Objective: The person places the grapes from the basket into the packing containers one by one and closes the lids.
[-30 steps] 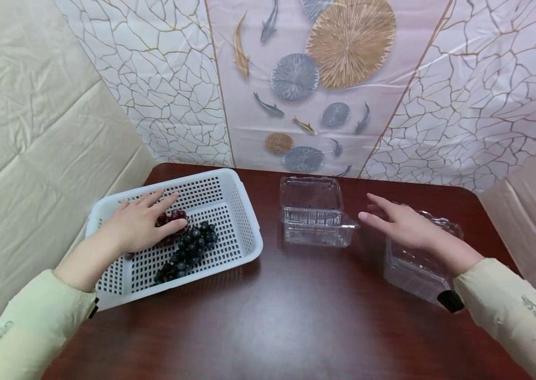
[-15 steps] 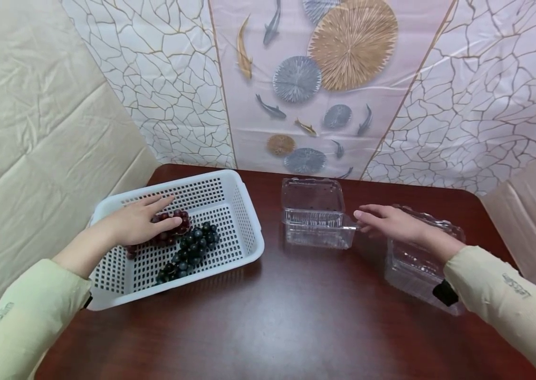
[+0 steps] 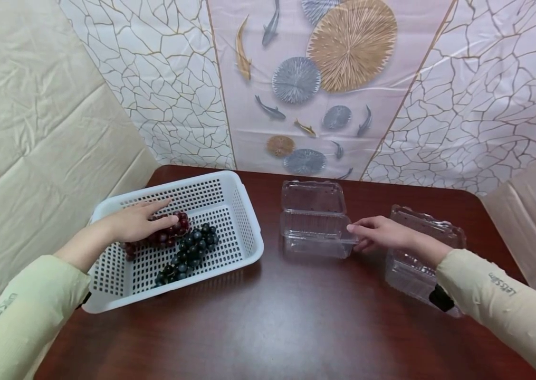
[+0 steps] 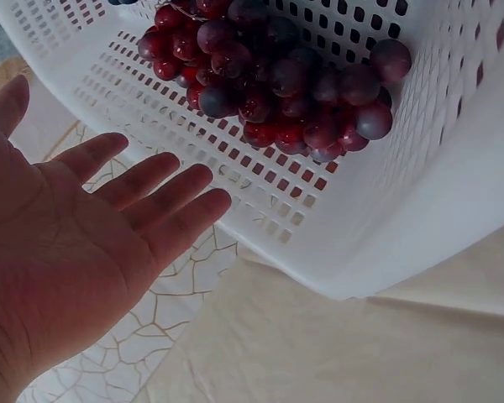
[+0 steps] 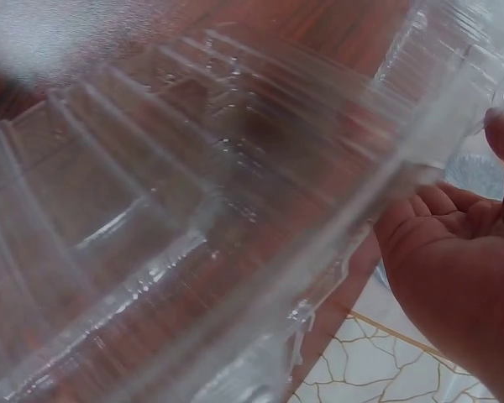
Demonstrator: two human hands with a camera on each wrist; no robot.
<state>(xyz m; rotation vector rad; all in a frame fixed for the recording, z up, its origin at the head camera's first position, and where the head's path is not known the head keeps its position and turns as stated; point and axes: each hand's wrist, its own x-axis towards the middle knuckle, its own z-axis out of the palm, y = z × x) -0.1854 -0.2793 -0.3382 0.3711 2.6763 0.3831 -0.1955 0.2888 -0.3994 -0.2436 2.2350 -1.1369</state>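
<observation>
Left hand point(image 3: 132, 224) spread over red grapes point(image 3: 182, 224); right hand point(image 3: 386, 233) at the edge of an open clear box point(image 3: 317, 248).
Nearest my head camera, the left sleeve point(image 3: 21, 316) and the right sleeve point(image 3: 505, 303) slant inward from the lower corners, each printed "Let's Slim". Beyond them, I see the left hand palm down, fingers straight and wide, clear of the red grapes in the left wrist view; these lie behind black grapes point(image 3: 194, 248) in a white basket point(image 3: 246, 221). A second clear box point(image 3: 405, 279) is partly hidden by the right sleeve. The right hand pinches the open box's right rim, thumb above, fingers below; whether that box touches the dark red table point(image 3: 268, 327), I cannot tell. Its lid stands raised at the back. Farthest off hangs a fish-printed backdrop point(image 3: 296, 140).
</observation>
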